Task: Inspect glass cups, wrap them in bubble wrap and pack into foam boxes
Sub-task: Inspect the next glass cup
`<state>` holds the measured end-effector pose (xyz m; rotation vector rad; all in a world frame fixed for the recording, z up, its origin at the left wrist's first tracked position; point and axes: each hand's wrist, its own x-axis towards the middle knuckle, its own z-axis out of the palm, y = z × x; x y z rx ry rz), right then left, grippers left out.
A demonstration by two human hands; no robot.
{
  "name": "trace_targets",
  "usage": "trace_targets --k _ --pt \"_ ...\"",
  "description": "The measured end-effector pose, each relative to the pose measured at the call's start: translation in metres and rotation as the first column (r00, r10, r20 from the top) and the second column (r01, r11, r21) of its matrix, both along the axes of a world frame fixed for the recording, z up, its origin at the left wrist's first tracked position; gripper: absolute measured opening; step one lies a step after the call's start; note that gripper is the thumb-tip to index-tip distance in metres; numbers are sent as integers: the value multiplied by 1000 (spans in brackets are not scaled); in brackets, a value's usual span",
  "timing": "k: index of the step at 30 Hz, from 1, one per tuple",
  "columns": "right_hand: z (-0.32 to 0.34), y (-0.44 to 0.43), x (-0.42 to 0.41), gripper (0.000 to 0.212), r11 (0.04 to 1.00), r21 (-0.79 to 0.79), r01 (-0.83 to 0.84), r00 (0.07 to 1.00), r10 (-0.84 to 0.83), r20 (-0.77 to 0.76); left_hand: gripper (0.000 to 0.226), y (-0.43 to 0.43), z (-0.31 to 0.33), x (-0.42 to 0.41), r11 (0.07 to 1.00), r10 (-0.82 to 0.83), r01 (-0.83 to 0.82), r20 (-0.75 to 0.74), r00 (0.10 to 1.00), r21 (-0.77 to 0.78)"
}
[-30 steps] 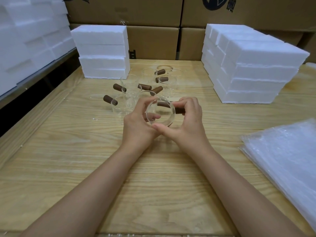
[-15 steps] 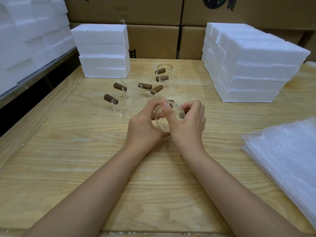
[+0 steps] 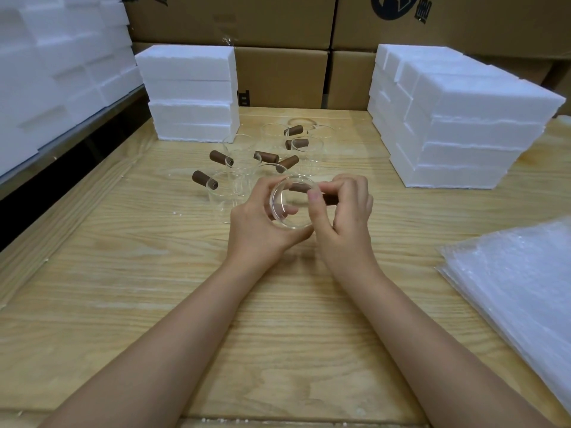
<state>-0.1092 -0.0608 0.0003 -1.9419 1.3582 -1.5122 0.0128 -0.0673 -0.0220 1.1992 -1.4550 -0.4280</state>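
Clamping an empty glass cup (image 3: 290,218), left hand (image 3: 256,231) fingers grip its wall, right hand (image 3: 350,225) its handle (image 3: 329,199).

The clear round glass cup with brown handle (image 3: 292,208) has turned, showing its whole rim. The right grip (image 3: 349,217) moved its thumb to the rim's right edge.

The light is bright, soft and even, from above. Faint shadows lie on the desk (image 3: 123,273) under the left hand (image 3: 256,223) and right hand (image 3: 349,217). The white foam boxes (image 3: 61,72) in the upper left look washed out. The glass cup (image 3: 296,219) has thin glints on its rim. The bubble wrap (image 3: 519,288) at the right shines a bit. Straight lines bend near the edges. The middle looks sharp.
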Motion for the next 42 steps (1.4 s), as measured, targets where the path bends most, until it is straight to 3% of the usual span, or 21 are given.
trace_targets --k 6,9,17,21,25,28,32,36,39,42 --pt "-3 5 9 64 995 39 93 995 -92 -42 61 -4 -7 4 998 70 -70 95 993 3" --pt "-4 7 11 68 992 43 119 993 -119 -6 64 -5 -9 3 997 72 -69 126 989 -22" --pt "-1 4 8 27 987 -58 152 982 -144 122 61 5 4 -4 999 -25 28 90 996 -27" --pt "-2 -3 1 32 981 -143 134 975 -105 194 66 5 2 -4 995 -14 22 84 996 -102" --pt "-5 -9 -3 6 995 99 -8 892 -37 450 72 3 1 -3 985 9 9 103 995 -174" --pt "-8 -16 -5 15 972 213 -101 855 -25 518 76 2 -1 -2 986 -16 30 89 996 -164" --pt "-5 -15 -5 15 975 138 -174 807 61 587 81 2 2 -1 987 -135 132 -28 990 -89" --pt "0 -10 -7 12 987 29 -157 834 116 540 100 7 6 0 947 -322 317 -141 936 -58" --pt "1 -10 -9 9 986 -24 -165 836 153 526 105 8 10 2 922 -351 388 -394 850 15" --pt "-2 -11 -8 9 983 -27 -184 851 173 495 83 3 13 4 890 -294 437 -566 770 132"
